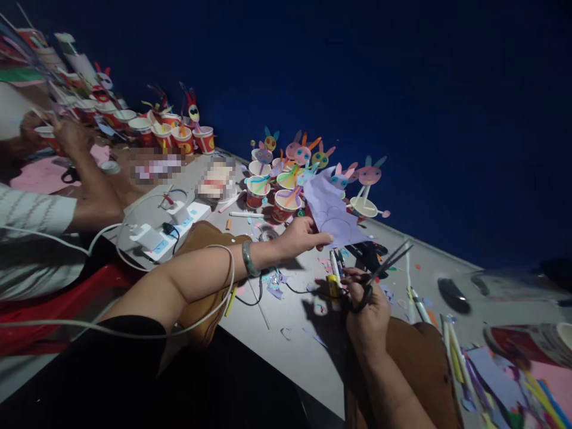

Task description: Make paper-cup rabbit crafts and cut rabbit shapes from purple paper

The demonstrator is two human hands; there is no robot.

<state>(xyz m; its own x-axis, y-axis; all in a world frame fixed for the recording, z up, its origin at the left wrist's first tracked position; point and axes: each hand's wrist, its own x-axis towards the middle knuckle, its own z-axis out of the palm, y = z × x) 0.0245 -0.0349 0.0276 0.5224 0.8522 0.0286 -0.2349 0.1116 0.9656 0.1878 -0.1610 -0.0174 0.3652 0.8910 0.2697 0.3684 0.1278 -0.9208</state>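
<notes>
A sheet of purple paper [333, 208] with curved outlines drawn on it is pinched between the thumb and fingers of my left hand [306, 236]. It is held up in front of several paper cups topped with paper rabbit heads. My right hand [369, 310] is wrapped round the dark handles of a pair of scissors [389, 262], whose blades point up and to the right, slightly apart. The blades are away from the paper. Just beside my right hand stands a yellow-labelled glue stick or pot [333, 286], its kind unclear, with markers [335, 262] behind it.
Paper scraps [274, 283] litter the white table [286, 345]. A power strip [179, 229] with chargers and a loose cable lies left. A co-worker's arm [96, 185] reaches among red cups [181, 140]. A dark computer mouse [453, 295] and coloured strips [491, 375] lie right.
</notes>
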